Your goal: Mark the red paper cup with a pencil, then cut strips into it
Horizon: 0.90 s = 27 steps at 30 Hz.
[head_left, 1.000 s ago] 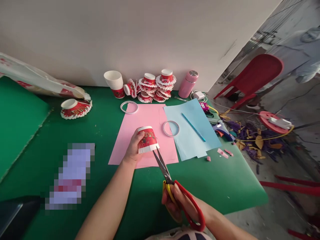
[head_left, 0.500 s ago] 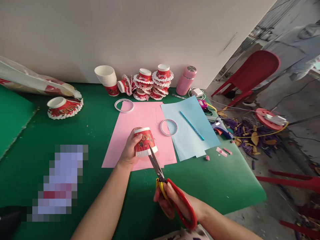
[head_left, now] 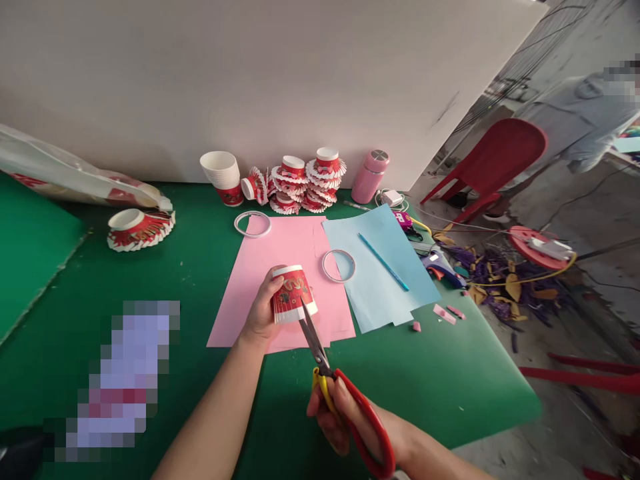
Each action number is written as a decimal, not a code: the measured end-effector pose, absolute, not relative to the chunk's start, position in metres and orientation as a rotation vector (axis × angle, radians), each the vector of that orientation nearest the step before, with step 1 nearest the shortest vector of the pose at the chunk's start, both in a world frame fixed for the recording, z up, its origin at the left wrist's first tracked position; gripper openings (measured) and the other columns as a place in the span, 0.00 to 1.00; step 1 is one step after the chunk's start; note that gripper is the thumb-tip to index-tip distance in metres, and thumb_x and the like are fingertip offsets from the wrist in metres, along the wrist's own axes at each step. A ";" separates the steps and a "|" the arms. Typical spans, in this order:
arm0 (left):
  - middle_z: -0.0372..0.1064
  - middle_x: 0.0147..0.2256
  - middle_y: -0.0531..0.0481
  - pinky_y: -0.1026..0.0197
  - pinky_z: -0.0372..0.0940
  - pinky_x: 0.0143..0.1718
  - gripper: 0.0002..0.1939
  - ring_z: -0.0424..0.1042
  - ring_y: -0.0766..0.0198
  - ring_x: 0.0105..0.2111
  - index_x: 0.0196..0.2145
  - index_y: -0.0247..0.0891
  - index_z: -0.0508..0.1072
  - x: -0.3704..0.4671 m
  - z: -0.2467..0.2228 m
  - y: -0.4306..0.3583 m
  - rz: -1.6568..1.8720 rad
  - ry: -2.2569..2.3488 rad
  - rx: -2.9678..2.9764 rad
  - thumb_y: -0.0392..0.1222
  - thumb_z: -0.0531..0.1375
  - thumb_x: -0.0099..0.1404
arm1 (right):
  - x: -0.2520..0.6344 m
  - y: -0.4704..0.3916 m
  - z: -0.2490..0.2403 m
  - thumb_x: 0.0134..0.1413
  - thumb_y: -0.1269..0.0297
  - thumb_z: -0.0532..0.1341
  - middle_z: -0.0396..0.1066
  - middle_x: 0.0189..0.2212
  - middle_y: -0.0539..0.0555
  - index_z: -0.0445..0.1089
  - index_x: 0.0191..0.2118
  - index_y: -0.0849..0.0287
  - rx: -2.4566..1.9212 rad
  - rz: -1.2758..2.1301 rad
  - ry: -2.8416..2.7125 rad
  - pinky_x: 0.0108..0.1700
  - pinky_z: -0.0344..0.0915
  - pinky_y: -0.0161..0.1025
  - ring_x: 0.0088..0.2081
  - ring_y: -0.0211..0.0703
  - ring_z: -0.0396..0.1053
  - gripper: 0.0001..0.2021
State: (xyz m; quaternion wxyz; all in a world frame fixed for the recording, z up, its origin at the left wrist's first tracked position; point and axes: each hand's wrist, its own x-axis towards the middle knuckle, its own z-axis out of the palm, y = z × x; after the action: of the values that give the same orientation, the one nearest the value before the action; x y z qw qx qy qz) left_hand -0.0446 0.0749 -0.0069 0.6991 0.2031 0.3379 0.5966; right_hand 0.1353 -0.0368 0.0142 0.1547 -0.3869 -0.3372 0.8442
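Note:
My left hand (head_left: 261, 310) is closed round a red printed paper cup (head_left: 294, 287) with white bands at both ends. Thin slits run up the cup's side near my fingers. In my right hand (head_left: 345, 407) is a pair of scissors (head_left: 314, 343) with one red and one yellow handle. Its blades point up at the cup, their tips lying against the lower part of its wall. Beneath the cup lie pink paper sheets (head_left: 240, 293), beside blue paper (head_left: 370, 300) that carries a blue pencil (head_left: 384, 262).
Along the wall stand stacked paper cups (head_left: 221, 170), several fringed cups (head_left: 289, 180) and a pink flask (head_left: 371, 177). Another fringed cup (head_left: 141, 230) sits at left. Two tape rings (head_left: 253, 225) lie on the papers. A glue gun (head_left: 444, 268) rests at the table's right edge, near a red chair (head_left: 500, 157).
The whole view has tilted, so everything on the table appears slightly lower. Both hands keep their holds on cup and scissors, with the scissor tips still at the cup's lower part.

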 end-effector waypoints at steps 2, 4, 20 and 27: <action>0.75 0.33 0.47 0.50 0.69 0.34 0.13 0.76 0.52 0.32 0.38 0.39 0.67 -0.045 -0.006 0.075 1.326 0.753 0.452 0.45 0.61 0.56 | 0.135 -0.037 0.014 0.45 0.27 0.51 0.52 0.21 0.43 0.62 0.35 0.60 -1.106 2.433 -0.943 0.24 0.50 0.33 0.20 0.30 0.50 0.35; 0.75 0.32 0.47 0.51 0.69 0.33 0.14 0.76 0.52 0.33 0.38 0.39 0.66 -0.045 -0.006 0.075 1.322 0.758 0.455 0.45 0.61 0.55 | 0.135 -0.037 0.015 0.41 0.25 0.52 0.52 0.21 0.43 0.62 0.35 0.60 -1.102 2.448 -0.919 0.24 0.49 0.32 0.20 0.29 0.50 0.37; 0.75 0.35 0.48 0.49 0.69 0.34 0.13 0.75 0.54 0.31 0.40 0.41 0.65 -0.048 -0.009 0.073 1.327 0.706 0.490 0.44 0.60 0.57 | 0.126 -0.039 0.013 0.42 0.26 0.53 0.52 0.20 0.43 0.63 0.34 0.62 -1.105 2.408 -0.820 0.22 0.47 0.32 0.18 0.28 0.48 0.36; 0.75 0.34 0.49 0.52 0.69 0.34 0.14 0.75 0.55 0.31 0.39 0.40 0.65 -0.046 -0.006 0.073 1.325 0.744 0.502 0.43 0.62 0.54 | 0.125 -0.039 0.016 0.41 0.26 0.53 0.51 0.19 0.42 0.63 0.34 0.61 -1.128 2.379 -0.861 0.23 0.47 0.32 0.18 0.28 0.48 0.36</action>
State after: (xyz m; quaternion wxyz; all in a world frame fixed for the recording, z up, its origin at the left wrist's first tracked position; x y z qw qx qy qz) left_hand -0.0462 0.0734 -0.0064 0.6966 0.2249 0.3336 0.5941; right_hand 0.1252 -0.0386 0.0162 0.1846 -0.4002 -0.3055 0.8441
